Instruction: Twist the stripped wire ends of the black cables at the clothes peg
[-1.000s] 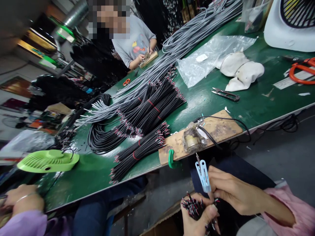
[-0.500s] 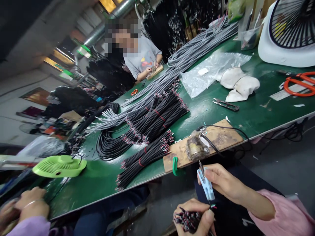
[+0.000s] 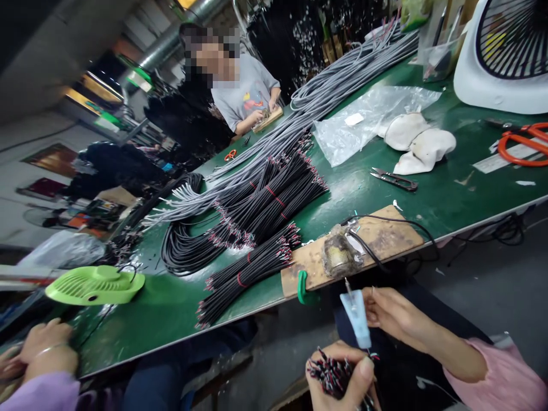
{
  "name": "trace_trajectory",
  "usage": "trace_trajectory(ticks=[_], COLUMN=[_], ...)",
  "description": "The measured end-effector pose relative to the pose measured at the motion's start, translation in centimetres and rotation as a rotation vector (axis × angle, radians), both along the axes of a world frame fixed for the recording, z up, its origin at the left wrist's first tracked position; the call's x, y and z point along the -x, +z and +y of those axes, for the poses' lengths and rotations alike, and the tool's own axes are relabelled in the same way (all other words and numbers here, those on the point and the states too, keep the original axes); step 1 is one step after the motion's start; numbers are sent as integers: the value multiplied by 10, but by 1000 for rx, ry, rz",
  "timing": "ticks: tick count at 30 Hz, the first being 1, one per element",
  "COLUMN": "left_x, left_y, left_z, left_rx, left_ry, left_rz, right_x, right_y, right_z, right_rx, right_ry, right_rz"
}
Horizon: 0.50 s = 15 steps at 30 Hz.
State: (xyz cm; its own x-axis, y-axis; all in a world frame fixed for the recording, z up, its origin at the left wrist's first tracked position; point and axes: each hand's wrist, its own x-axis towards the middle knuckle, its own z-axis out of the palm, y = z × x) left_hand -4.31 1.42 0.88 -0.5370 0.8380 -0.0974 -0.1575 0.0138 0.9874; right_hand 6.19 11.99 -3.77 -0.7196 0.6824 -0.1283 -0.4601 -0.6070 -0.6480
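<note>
Left hand (image 3: 342,382) low at the frame's bottom edge, closed in a fist around a bunch of black wires (image 3: 327,374) with red and white stripped tips; right hand (image 3: 391,314) just above it, thumb and fingers pinching a pale blue soldering iron (image 3: 356,317), tip up. Both well below the edge of the wooden board (image 3: 363,242) clamped to the green table (image 3: 171,314).

Compared with half a second ago: iron now more upright, lower end brought down against the wire bunch, tip nearer the board's front edge; fist shifted slightly right and fuller in view. Judged from that: hands settling on one wire end out of the bunch rather than working at the board.

On the board: a crusted solder pot (image 3: 338,256) with a black cord (image 3: 394,220) looping off past the board's right end. Left of the board: a green clamp (image 3: 302,285), then tied bundles of black cable (image 3: 248,268); beyond those, long grey cables (image 3: 325,94) running up the table. Behind the board: small snips (image 3: 394,179), white gloves (image 3: 417,142), a clear plastic bag (image 3: 363,120); far right of it, orange scissors (image 3: 522,142) and a white fan (image 3: 505,51). Far left of the board: a green fan (image 3: 95,284) and a co-worker's hands (image 3: 40,354); another person seated far beyond. Nothing between hands and board.
</note>
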Motion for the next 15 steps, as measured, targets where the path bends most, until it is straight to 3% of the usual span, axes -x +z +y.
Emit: trace_trajectory(ticks=[3, 6, 9, 15], left_x=[1, -5, -12, -14], left_y=[-7, -17, -25, -31], left_z=[-5, -12, -17, -18], left_rx=[86, 275, 336, 222], left_ry=[-32, 80, 203, 176], left_rz=[3, -39, 18, 59], right_x=[-19, -30, -29, -27], right_y=[4, 17, 28, 27], right_z=[-2, -9, -15, -15], right_rx=[-183, -511, -747, -769], right_ry=[-47, -76, -86, -100], right_rz=[-150, -306, -323, -389])
